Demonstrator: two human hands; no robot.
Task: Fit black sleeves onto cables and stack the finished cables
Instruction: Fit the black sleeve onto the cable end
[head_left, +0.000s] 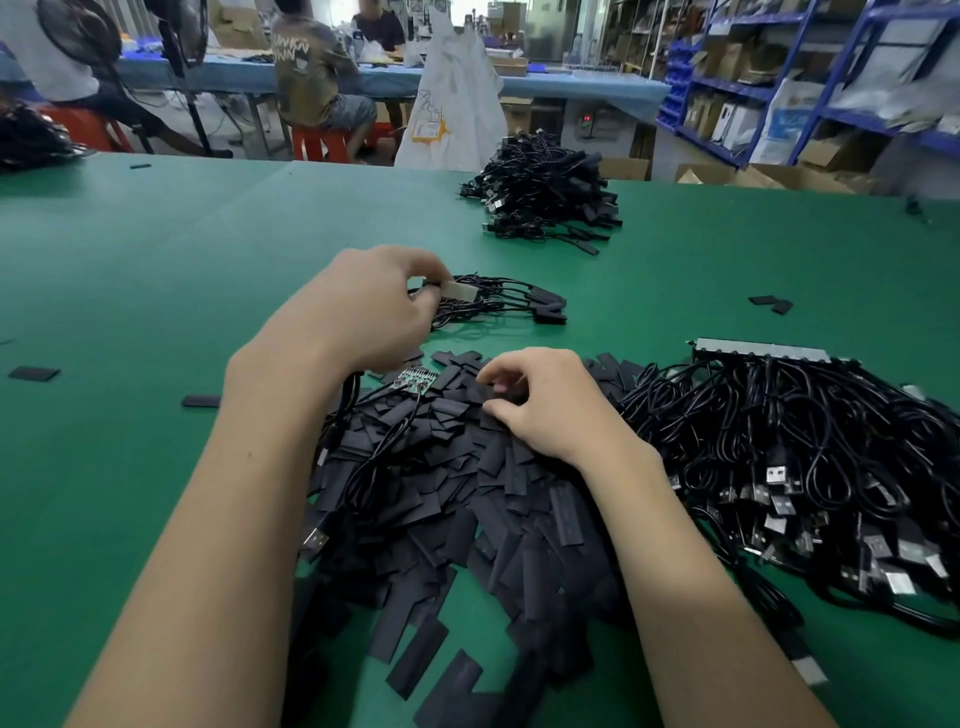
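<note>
My left hand (371, 306) pinches a small pale connector block (460, 290) at the near end of a small stack of sleeved cables (506, 301). Below it lies a cable with a bare green circuit board (413, 378) on top of the big heap of flat black sleeves (457, 499). My right hand (537, 400) rests on that heap with curled fingers that pinch at a sleeve. A large bundle of unsleeved USB cables (810, 457) lies to the right, and its ends sit in a grey metal strip (763, 351).
A bigger pile of finished cables (545, 192) sits at the far side of the green table (156, 291). Loose sleeves (34, 373) lie scattered left and right. People sit at a blue bench behind, next to a white sack (457, 104). Blue shelves stand at right.
</note>
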